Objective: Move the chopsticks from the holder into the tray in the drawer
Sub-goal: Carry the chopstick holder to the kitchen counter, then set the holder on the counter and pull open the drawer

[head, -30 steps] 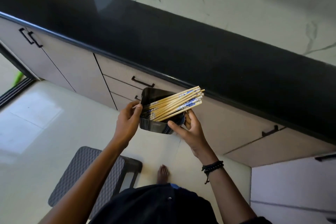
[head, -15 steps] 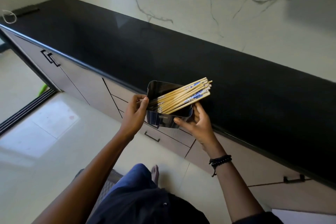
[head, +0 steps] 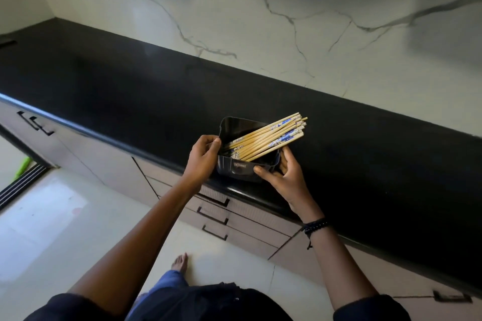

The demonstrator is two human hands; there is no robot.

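A black plastic holder [head: 241, 168] sits at the front edge of the black countertop [head: 130, 101]. Several wooden chopsticks [head: 268, 139] with blue-and-white patterned ends lie slanted in it, their tops sticking out past its right rim. My left hand [head: 204, 157] grips the holder's left rim with thumb and fingers. My right hand [head: 283, 173] cups the holder's right front corner, fingers around its side. Below the counter, three stacked drawers [head: 216, 212] with black handles are all closed. No tray is visible.
A white marble-patterned wall [head: 260, 21] rises behind the counter. Cabinet doors [head: 86, 154] with black handles run to the left and right of the drawers. Pale floor tiles [head: 52, 229] lie below, with my bare foot [head: 180, 263] near the drawers.
Both hands carried the holder with the chopsticks up from in front of the drawers onto the countertop's front edge. The view rose and shifted toward the wall.
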